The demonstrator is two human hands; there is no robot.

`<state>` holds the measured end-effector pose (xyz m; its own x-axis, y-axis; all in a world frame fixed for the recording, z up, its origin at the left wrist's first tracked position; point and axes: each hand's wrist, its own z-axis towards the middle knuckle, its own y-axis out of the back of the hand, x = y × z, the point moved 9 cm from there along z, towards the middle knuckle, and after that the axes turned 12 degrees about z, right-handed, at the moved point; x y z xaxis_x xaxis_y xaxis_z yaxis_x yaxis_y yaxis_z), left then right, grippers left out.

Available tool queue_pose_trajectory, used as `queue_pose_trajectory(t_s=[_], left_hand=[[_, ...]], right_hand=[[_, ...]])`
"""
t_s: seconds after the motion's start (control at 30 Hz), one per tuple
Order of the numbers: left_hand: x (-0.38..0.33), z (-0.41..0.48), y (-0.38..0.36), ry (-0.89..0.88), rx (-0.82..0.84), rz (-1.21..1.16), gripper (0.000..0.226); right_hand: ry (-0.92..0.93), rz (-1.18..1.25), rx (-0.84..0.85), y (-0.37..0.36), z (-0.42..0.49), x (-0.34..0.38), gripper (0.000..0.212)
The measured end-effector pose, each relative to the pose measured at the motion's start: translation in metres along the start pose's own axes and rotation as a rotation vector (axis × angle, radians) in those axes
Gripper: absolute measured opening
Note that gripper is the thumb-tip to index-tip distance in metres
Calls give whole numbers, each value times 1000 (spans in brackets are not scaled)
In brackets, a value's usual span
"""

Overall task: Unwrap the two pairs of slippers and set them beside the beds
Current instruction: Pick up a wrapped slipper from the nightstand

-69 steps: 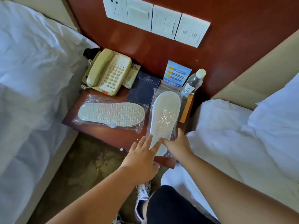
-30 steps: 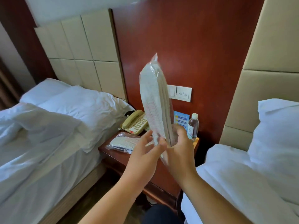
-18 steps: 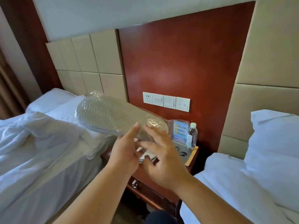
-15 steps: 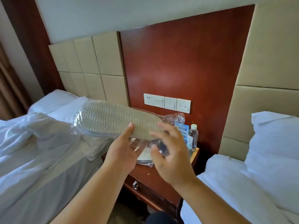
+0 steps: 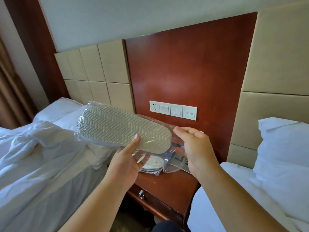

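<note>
I am holding a wrapped pair of slippers (image 5: 123, 129) in the air over the bedside table (image 5: 167, 185), its grey zigzag-ribbed sole facing me, clear plastic wrapper (image 5: 175, 158) hanging loose at the heel end. My left hand (image 5: 125, 163) is gripping the pack from below, thumb pressing on the sole; my right hand (image 5: 194, 148) is pinching the loose wrapper. A second wrapped pair (image 5: 152, 164) is lying on the table just below — partly hidden. The table is standing between two white beds, left bed (image 5: 41, 164) and right bed (image 5: 267, 190), leaving a narrow gap. A switch panel (image 5: 173, 110) is sitting on the red-brown wall panel (image 5: 184, 67).
</note>
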<state>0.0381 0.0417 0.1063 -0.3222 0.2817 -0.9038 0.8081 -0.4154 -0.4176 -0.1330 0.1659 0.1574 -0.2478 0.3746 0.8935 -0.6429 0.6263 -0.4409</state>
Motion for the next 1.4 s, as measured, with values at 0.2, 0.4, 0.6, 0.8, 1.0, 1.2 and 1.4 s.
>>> queue_pose_trajectory(t_s=[0.2,0.4,0.6,0.8,1.0,1.2,1.4], left_hand=[[0,-3,7,-1,-61,-27,37],[-2,-3,17,2,-91,-43,21],[-9,-7,21,-22,-102,-140,43],[-15,-8,18,-71,-30,-231,43],[-2,-8,14,-32,-5,-224,14],[0,-9,19,-39,-9,-178,6],[-20,-10,42,-93,-83,-247,43]], right_hand=[[-213,156,112,-13,-11,-26,10],[-237,63,331,-26,-28,-35,26],[-333,126,652,-39,-40,-22,24],[-190,-30,395,-23,-13,-21,32],[-249,25,470,-42,-11,-39,49],[-301,44,521,-54,-12,-54,56],[-338,33,540,-38,-8,-55,55]])
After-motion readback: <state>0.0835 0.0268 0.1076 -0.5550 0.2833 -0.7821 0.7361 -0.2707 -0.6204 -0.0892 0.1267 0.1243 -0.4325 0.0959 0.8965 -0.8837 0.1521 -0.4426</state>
